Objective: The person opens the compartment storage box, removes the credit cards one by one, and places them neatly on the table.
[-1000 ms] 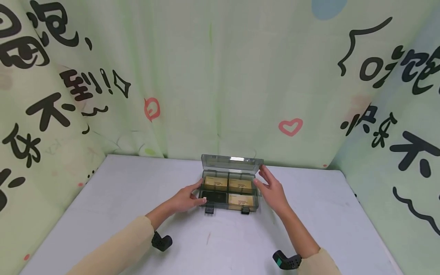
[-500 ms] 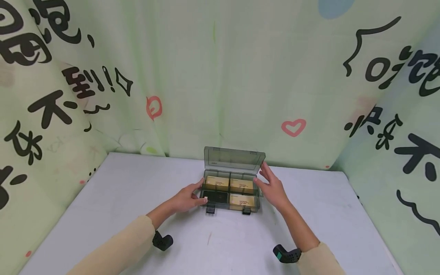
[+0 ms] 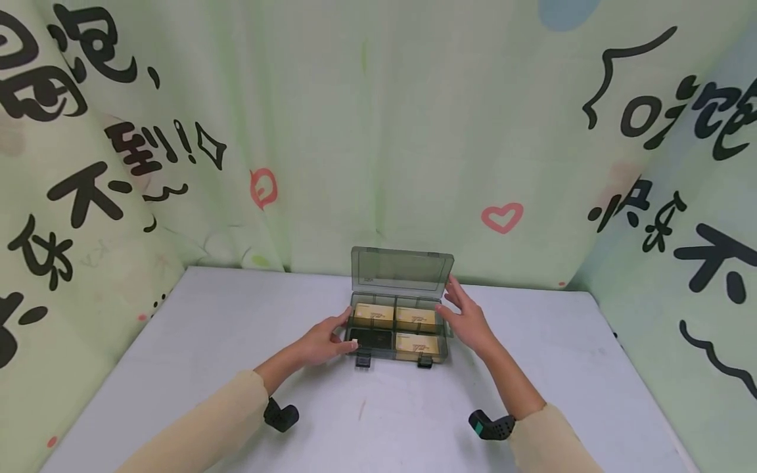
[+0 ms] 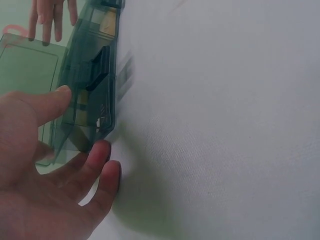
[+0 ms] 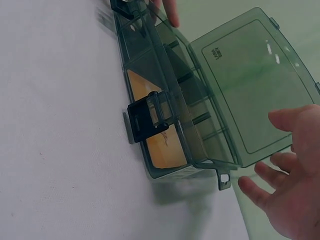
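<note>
A translucent grey-green compartment box [image 3: 384,355] lies on the table, its hinged lid [image 3: 402,270] raised at the back. Small tan cartons [image 3: 417,343] fill three compartments; the front left one holds something dark [image 3: 371,338]. My left hand [image 3: 318,341] holds the box's left side, thumb at the front left corner and fingers along the side. Beside the right edge of the lid is my right hand [image 3: 473,327], fingers extended and spread, with the thumb near the box's right side. In the right wrist view, that hand [image 5: 300,170] is close to the lid; contact is unclear.
Two dark latches [image 3: 424,361] hang at the box's front. The white table [image 3: 378,420] reaches back to a printed curtain [image 3: 319,131], which also lines both sides. A black wrist device [image 3: 280,416] is on each forearm.
The lid has swung further up, from tilted back to nearly upright. My right hand stays close beside its edge, and my left hand keeps its place on the box.
</note>
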`<state>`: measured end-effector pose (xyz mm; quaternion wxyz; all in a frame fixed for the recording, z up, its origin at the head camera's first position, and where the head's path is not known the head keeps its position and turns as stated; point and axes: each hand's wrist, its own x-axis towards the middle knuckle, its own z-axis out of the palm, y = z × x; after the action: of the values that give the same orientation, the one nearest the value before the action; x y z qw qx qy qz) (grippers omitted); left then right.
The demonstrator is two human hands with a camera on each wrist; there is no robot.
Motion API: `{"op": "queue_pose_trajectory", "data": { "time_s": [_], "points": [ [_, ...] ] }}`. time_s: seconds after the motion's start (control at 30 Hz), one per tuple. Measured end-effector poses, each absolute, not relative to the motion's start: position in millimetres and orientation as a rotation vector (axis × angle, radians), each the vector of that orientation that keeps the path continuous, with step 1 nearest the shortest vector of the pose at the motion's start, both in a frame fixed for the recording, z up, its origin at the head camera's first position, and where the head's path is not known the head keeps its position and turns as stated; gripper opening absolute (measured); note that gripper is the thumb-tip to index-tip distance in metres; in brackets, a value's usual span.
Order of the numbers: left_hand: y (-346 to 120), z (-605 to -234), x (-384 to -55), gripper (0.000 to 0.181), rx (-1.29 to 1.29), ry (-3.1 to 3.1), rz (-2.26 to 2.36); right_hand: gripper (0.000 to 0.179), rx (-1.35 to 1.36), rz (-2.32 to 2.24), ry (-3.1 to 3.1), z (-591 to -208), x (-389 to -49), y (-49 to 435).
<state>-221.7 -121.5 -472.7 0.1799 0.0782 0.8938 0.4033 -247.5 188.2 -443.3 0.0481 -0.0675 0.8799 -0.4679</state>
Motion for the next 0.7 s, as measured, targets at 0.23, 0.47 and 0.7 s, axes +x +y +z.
{"op": "queue_pose_trajectory", "data": {
  "time_s": [0.23, 0.47, 0.7],
  "points": [
    [-121, -471, -221, 0.08, 0.219, 2.528, 1.139, 0.072, -0.168, -1.418, 2.674, -451, -254, 187],
    [-121, -471, -221, 0.08, 0.231, 2.531, 1.137, 0.072, -0.153, -1.424, 2.638, -454, -256, 186],
    [-121, -471, -219, 0.08, 0.218, 2.528, 1.141, 0.071, -0.138, -1.391, 2.637, -460, -258, 183]
  ]
}}
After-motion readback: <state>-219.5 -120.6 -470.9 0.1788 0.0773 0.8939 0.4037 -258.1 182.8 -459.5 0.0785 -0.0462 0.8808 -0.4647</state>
